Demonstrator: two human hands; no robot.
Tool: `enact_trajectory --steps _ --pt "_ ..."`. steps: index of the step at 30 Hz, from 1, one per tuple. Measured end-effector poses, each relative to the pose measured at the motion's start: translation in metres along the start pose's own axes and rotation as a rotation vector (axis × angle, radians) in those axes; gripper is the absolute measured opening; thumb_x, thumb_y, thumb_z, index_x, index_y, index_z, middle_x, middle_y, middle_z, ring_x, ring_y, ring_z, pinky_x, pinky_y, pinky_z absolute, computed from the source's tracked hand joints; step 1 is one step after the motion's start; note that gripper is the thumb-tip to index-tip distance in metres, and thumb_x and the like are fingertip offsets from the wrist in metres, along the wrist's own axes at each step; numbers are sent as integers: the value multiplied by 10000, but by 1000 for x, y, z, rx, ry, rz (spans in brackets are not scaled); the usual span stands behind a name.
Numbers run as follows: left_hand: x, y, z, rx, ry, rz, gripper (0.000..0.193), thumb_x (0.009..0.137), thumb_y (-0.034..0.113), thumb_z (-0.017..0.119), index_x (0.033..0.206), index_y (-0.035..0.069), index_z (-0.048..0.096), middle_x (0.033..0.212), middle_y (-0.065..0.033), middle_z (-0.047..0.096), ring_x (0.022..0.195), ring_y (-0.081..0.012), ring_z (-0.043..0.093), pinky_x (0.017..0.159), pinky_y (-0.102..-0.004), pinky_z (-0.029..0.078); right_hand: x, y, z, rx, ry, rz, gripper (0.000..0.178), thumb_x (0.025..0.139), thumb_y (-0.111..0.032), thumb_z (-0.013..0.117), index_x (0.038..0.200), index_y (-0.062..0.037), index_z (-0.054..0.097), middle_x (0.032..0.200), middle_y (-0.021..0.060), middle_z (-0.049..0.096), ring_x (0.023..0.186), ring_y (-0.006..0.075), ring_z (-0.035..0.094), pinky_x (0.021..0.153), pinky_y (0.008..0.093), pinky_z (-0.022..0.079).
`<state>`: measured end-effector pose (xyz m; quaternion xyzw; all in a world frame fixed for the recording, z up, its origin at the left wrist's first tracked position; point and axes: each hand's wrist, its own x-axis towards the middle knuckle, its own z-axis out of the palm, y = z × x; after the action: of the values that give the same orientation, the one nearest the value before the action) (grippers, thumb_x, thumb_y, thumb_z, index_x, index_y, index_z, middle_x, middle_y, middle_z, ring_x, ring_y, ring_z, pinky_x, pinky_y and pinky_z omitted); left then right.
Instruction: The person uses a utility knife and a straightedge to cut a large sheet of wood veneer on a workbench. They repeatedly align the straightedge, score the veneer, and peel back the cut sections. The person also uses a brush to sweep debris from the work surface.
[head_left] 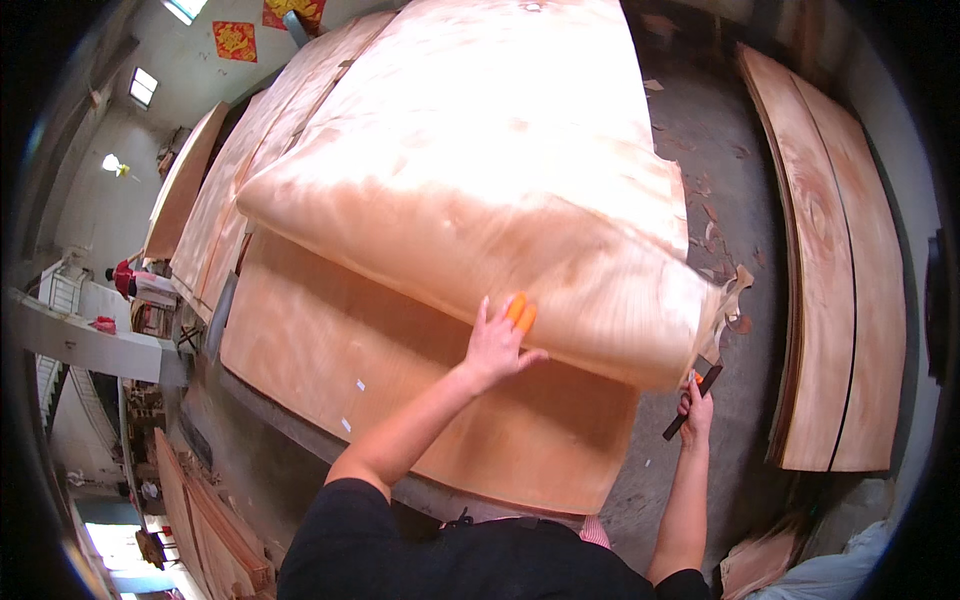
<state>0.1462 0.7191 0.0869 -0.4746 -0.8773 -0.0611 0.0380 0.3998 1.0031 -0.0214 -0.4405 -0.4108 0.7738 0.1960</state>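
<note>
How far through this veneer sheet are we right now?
Done: a flat stack of veneer already lies on the table. In hand: the top sheet is lifted and curled, blurred with motion; the left hand presses on its near edge, and the right hand holds a dark tool at its torn corner. Left: that sheet is not yet lying flat. More sheets lie to the right.

Veneer workshop, stacked veneer sheets [840, 270], concrete floor w/ wood scraps [715, 190], high windows [143, 87]
</note>
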Motion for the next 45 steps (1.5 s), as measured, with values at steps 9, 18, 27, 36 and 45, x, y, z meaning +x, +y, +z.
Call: enact_trajectory --steps 9,18,27,36,45 --pt "-56 18 -62 -116 -255 -84 530 737 487 566 1018 38 568 988 -136 576 927 -258 544 822 -397 402 -20 -1 46 264 -128 211 266 862 -178 483 1067 -13 519 899 76 574 788 154 576 672 289 464" --pt "59 15 -89 -204 335 79 544 822 479 454 1140 40 487 1186 -151 467 1185 -282 353 979 -450 262 -58 -23 41 -150 -325 253 241 853 -162 505 1041 -14 536 831 51 588 762 126 575 627 257 436" --pt "-44 55 -69 -11 -487 141 614 771 610 408 688 59 667 667 -137 614 763 -281 591 978 -503 223 -119 4 37 -546 -557 227 171 834 -98 536 981 -16 565 707 9 591 597 92 522 578 222 426" --pt "-198 70 -27 -41 -902 -33 599 762 599 449 995 68 601 1046 -127 558 1021 -256 491 902 -456 314 -145 12 -7 -437 -481 206 211 877 -153 486 1053 -51 542 654 -26 528 422 14 318 382 164 225" --pt "-263 70 28 -155 -465 -63 681 732 539 539 1184 35 472 1254 -168 416 1229 -294 298 963 -493 266 -222 30 -32 -424 -285 211 269 860 -166 523 1106 -56 518 662 -38 530 444 8 314 393 161 224"
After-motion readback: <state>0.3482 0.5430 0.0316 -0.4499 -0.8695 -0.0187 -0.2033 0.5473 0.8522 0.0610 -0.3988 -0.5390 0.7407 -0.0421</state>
